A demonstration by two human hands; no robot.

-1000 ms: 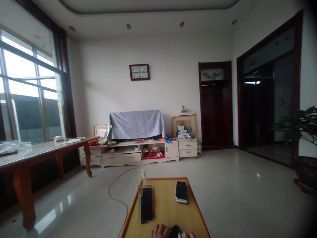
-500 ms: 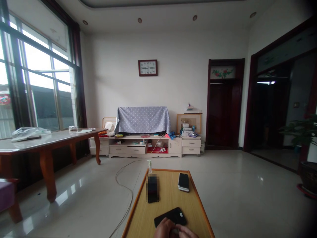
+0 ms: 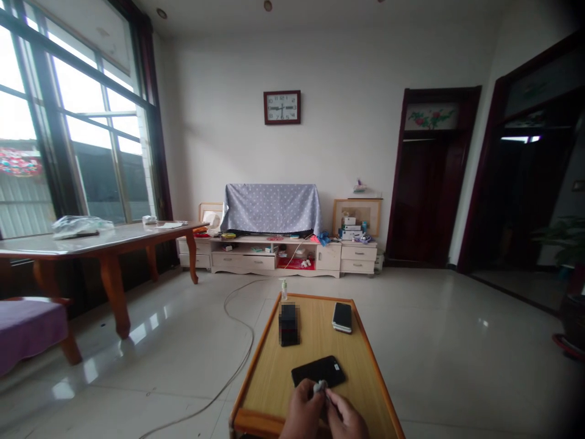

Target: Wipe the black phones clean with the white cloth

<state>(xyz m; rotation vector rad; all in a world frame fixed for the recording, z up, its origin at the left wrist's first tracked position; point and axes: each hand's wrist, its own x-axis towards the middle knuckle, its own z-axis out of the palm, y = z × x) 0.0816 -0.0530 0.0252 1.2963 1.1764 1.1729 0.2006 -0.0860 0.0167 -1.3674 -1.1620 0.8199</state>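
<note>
My left hand (image 3: 301,410) and my right hand (image 3: 343,414) meet over the near part of the small wooden table (image 3: 274,390). Both are closed, with fingers pinched round a small grey object (image 3: 320,386) whose kind I cannot make out. Just beyond the fingers a black phone (image 3: 317,369) lies flat, with a small white label at its right end. My left hand overlaps its near edge in the view; whether they touch I cannot tell.
Farther along the table are a dark, blurred-out item (image 3: 289,323) on the left and a stack of phones (image 3: 342,317) on the right. A pump bottle (image 3: 284,289) stands at the far end. A cable (image 3: 249,347) runs over the floor.
The view has tilted down and turned slightly left, so more of my hands and the table's near edge shows. The grey object is now more visible between my fingertips.
</note>
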